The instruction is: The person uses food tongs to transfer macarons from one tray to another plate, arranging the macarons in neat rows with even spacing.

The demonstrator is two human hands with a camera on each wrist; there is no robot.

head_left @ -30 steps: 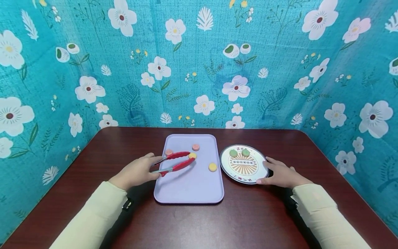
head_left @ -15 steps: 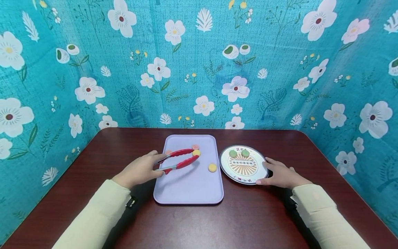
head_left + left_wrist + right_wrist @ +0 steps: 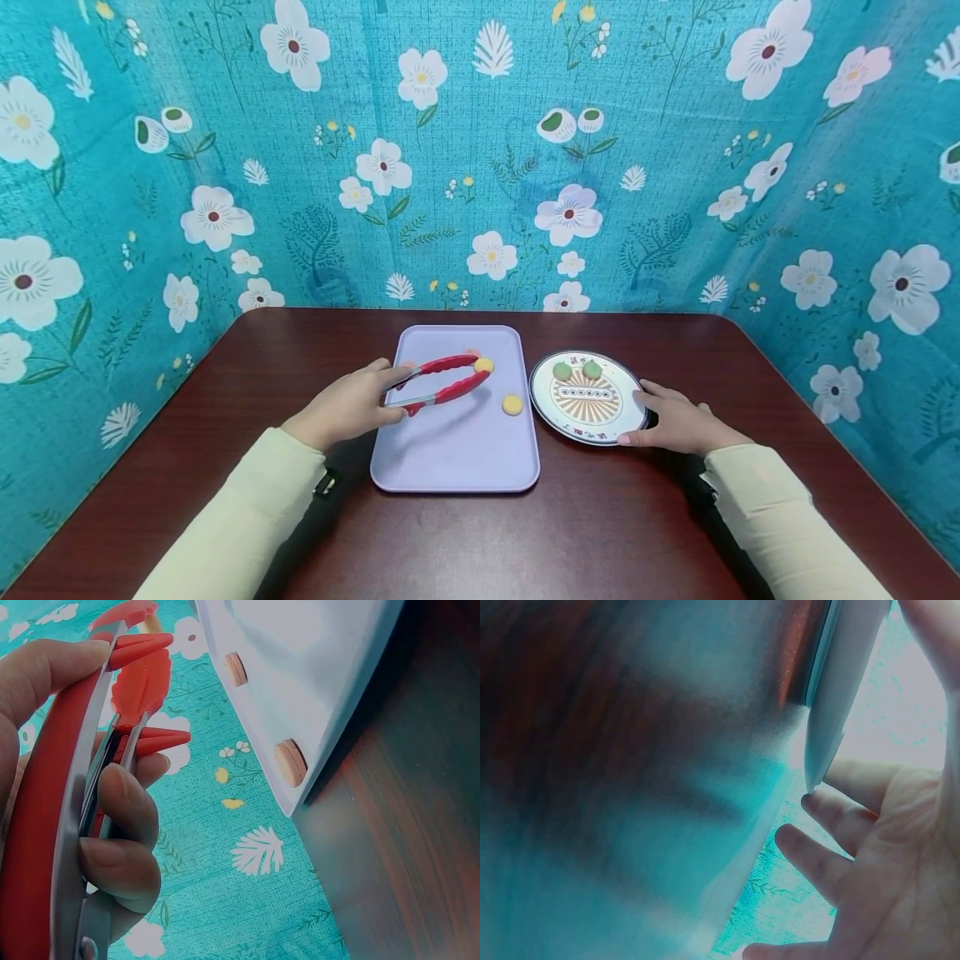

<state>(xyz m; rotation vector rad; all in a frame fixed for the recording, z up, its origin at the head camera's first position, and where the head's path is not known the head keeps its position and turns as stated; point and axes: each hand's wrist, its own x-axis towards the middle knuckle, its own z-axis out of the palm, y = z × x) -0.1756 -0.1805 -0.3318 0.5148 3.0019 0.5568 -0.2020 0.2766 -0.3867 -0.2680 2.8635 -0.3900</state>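
My left hand [image 3: 352,406] grips red-and-silver tongs [image 3: 450,392] over the lilac tray [image 3: 457,467]. Between the tongs' red tips sits a yellow macaron [image 3: 483,365], raised above the tray's right half. A second yellow macaron [image 3: 512,405] lies on the tray near its right edge. Two pink macarons [image 3: 291,763] show on the tray in the left wrist view; the tongs and fingers partly hide them in the head view. My right hand [image 3: 678,419] touches the right rim of a round patterned plate [image 3: 588,425], fingers spread. Two green macarons [image 3: 562,370] rest on that plate.
Tray and plate stand side by side on a dark brown table [image 3: 465,550], with a narrow gap between them. Behind and at both sides hangs a turquoise flowered cloth [image 3: 450,208].
My left hand has carried the tongs and yellow macaron to the right and slightly farther away over the tray. My right hand stays at the plate's rim.
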